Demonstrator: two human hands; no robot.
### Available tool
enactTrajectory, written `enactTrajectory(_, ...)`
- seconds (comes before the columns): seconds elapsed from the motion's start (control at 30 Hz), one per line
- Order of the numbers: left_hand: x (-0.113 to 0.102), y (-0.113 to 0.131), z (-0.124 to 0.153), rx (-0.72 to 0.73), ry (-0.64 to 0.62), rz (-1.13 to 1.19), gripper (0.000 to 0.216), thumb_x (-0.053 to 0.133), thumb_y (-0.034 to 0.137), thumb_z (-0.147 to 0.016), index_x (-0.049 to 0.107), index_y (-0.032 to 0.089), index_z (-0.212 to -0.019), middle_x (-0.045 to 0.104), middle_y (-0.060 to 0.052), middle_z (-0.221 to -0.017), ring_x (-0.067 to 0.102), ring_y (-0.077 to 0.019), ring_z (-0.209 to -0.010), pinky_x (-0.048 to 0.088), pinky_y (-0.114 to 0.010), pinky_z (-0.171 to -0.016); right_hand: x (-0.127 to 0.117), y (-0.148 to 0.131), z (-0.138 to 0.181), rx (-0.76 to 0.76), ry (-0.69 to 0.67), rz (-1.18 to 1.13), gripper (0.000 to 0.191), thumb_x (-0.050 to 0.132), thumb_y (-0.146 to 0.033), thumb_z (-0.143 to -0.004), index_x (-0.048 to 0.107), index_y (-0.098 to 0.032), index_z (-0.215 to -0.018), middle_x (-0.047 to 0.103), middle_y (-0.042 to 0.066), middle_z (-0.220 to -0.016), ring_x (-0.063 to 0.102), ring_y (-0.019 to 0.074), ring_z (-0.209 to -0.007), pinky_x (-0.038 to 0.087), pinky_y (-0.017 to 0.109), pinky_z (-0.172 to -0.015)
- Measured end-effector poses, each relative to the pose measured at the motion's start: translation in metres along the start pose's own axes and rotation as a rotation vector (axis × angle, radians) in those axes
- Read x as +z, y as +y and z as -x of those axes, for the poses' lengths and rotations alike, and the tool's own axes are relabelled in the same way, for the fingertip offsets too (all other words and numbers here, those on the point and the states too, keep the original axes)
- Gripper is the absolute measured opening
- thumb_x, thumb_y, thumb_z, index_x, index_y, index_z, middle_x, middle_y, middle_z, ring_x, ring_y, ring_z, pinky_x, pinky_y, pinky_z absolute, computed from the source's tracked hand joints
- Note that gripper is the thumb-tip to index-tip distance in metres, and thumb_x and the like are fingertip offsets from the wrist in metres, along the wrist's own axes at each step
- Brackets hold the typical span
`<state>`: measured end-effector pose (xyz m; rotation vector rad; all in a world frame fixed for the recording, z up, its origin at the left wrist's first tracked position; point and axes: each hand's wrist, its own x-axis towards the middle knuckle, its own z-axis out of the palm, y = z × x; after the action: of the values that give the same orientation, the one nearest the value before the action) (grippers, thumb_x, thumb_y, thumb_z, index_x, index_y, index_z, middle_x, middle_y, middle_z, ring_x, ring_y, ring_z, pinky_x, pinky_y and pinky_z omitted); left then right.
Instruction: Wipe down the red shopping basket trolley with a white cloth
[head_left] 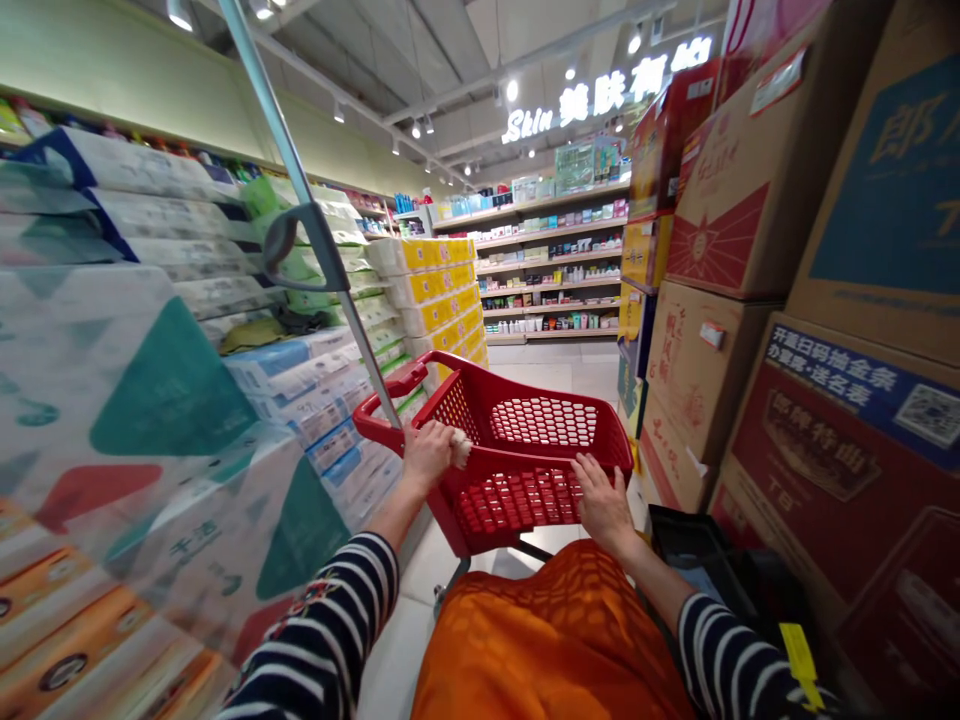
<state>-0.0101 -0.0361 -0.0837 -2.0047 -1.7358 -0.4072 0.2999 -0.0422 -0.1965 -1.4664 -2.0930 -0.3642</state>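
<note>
A red plastic shopping cart stands sideways before me, its mesh basket showing nothing inside. My left hand is closed on a small crumpled cream cloth, pressed against the near rim beside the cart's handle end. My right hand lies on the near rim toward the other end, fingers stretched out and holding nothing. A metal pole with a grey loop-shaped fitting rises up and leftward from near my left hand; its lower end is partly hidden there.
Stacked tissue packs line the left side, with yellow-and-white packs beyond the cart. Tall cardboard cartons crowd the right. A black container sits on the floor by my right arm. Product shelves stand at the back.
</note>
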Motion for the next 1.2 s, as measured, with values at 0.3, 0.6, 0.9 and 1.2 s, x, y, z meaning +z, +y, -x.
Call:
enactTrajectory(0.3, 0.014, 0.031, 0.004, 0.042, -0.018, 0.041, 0.034, 0.038, 0.036, -0.085, 0.055, 0.020, -0.111, 0.058, -0.009, -0.119, 0.042, -0.0267, -0.119, 0.021, -0.051, -0.104, 0.002, -0.001, -0.001, 0.031, -0.038, -0.036, 0.060, 0.037, -0.007, -0.070, 0.044, -0.014, -0.130, 0.040, 0.008, -0.139, 0.033, 0.0218, -0.129, 0.013, 0.050, -0.105)
enactTrajectory(0.6, 0.025, 0.069, 0.000, 0.025, 0.039, 0.140, 0.021, 0.044, 0.027, -0.080, 0.061, 0.022, -0.091, 0.067, -0.005, -0.092, 0.054, -0.0241, -0.100, 0.006, -0.059, -0.106, -0.005, 0.006, 0.002, -0.017, -0.028, -0.029, 0.060, 0.038, -0.006, -0.071, 0.044, -0.016, -0.130, 0.041, 0.008, -0.138, 0.035, 0.0215, -0.127, 0.013, 0.049, -0.106)
enactTrajectory(0.9, 0.006, -0.013, 0.003, -0.003, 0.092, -0.011, 0.030, 0.040, 0.033, -0.084, 0.057, 0.020, -0.106, 0.058, -0.012, -0.116, 0.045, -0.0284, -0.115, 0.019, -0.056, -0.103, 0.003, 0.003, 0.003, 0.015, -0.006, -0.063, 0.059, 0.038, -0.007, -0.072, 0.043, -0.013, -0.130, 0.041, 0.009, -0.138, 0.032, 0.0218, -0.129, 0.015, 0.049, -0.105)
enactTrajectory(1.2, 0.026, 0.078, 0.006, 0.064, -0.014, 0.090, 0.041, 0.040, 0.043, -0.083, 0.053, 0.018, -0.114, 0.055, -0.012, -0.120, 0.040, -0.0286, -0.119, 0.018, -0.051, -0.105, -0.007, 0.004, 0.002, 0.007, -0.057, -0.043, 0.060, 0.038, -0.007, -0.072, 0.042, -0.015, -0.131, 0.040, 0.009, -0.139, 0.032, 0.0221, -0.129, 0.014, 0.050, -0.105)
